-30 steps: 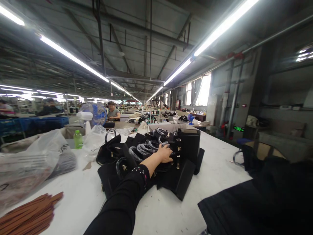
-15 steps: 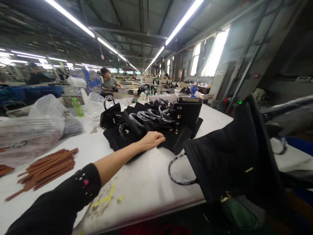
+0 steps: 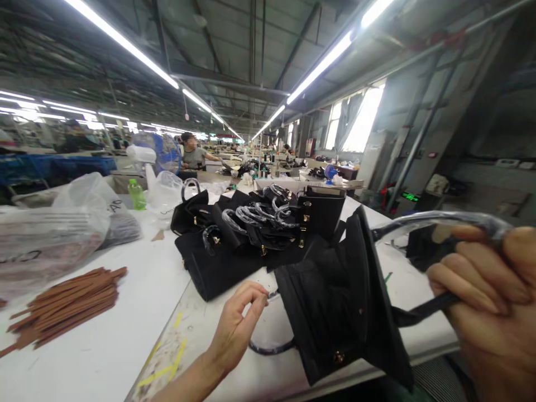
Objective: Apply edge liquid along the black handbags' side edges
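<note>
My right hand [image 3: 486,290] is closed round the plastic-wrapped handle [image 3: 439,220] of a black handbag [image 3: 339,307], which hangs tilted over the near edge of the white table [image 3: 125,340]. My left hand [image 3: 238,326] hovers just left of that bag, fingers curled and apart, holding nothing, close to its lower wrapped handle [image 3: 268,349]. Behind them lies a pile of black handbags [image 3: 251,234] with wrapped handles.
A bundle of brown strips [image 3: 62,304] lies at the left, with filled clear plastic bags [image 3: 50,234] behind it. A green bottle [image 3: 134,194] and a blue fan [image 3: 161,153] stand further back. A person [image 3: 193,153] sits at a far table.
My left hand has drawn back from the bag pile toward me. The black handbag has come up in front, and my right hand now shows, gripping its handle.
</note>
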Available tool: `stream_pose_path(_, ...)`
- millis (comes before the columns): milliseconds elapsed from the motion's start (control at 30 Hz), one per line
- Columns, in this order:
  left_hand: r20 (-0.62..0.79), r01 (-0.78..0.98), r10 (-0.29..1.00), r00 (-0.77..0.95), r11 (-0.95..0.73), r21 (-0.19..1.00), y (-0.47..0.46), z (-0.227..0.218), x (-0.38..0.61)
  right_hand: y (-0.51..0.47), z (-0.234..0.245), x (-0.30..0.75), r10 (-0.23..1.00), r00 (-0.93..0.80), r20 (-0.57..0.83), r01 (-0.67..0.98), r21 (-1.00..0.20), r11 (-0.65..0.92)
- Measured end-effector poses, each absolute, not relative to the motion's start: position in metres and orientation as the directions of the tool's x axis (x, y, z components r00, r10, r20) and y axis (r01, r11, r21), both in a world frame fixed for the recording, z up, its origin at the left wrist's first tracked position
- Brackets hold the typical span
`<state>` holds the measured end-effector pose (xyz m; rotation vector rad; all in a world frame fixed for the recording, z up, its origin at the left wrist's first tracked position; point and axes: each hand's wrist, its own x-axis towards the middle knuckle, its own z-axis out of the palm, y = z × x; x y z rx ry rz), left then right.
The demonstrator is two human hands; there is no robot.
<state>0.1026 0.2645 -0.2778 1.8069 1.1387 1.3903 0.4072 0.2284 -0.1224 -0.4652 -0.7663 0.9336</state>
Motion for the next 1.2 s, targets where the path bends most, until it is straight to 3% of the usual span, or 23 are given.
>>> stream_pose_path(267,0.428,0.176,0.888,0.167,-0.454,0.874,0.271,-0.272,0.131,0.237,-0.162,0.381,0.890,0.282,0.359,-0.543,-0.705,0.457)
stream_pose_path(533,0.475,0.141,0.858,0.196,-0.504,0.852,0.270,-0.256,0.148,0.240,-0.173,0.368,0.897,0.289,0.336,-0.564,-0.697,0.443)
stream_pose_path(967,0.309,0.026,0.928,0.209,-0.321,0.947,0.282,-0.242,0.174,0.226,-0.192,0.376,0.942,0.095,0.321,-0.577,-0.753,0.315)
stream_pose_path(1200,0.310,0.060,0.922,0.231,-0.331,0.942,0.276,-0.232,0.200,0.215,-0.194,0.394,0.944,0.217,0.247,-0.592,-0.736,0.329)
